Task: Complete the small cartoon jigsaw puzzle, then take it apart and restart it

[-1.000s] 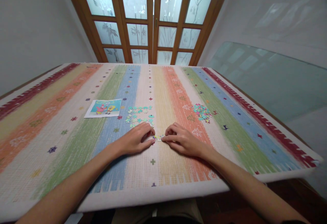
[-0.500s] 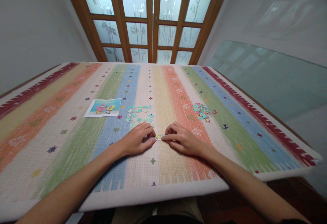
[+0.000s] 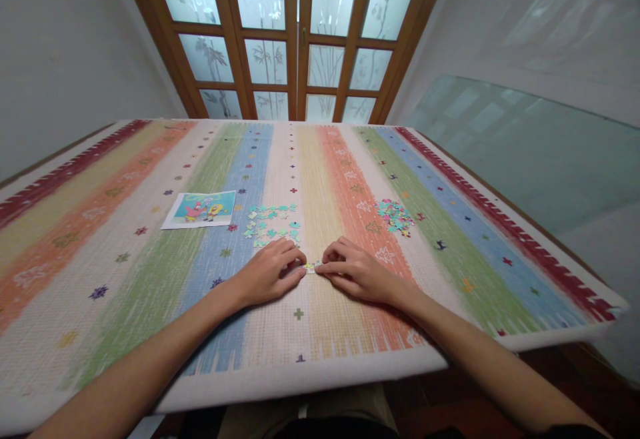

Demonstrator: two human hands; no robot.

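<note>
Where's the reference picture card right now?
In the head view the picture card lies flat on the striped cloth, on the person's left, just left of the spread-out teal puzzle pieces and beyond the left hand.

left hand: palm down, fingers curled | right hand: likewise | fingertips seemingly near-touching

1. I count two hands on the surface: my left hand and my right hand, fingertips nearly meeting.
2. One small joined strip of puzzle pieces lies between them; its piece count is too small for me to tell.
3. Two loose groups of puzzle pieces: one spread-out group and one heaped pile nearer the right edge. Too many pieces to count singly.
4. One reference picture toward the left edge.
</note>
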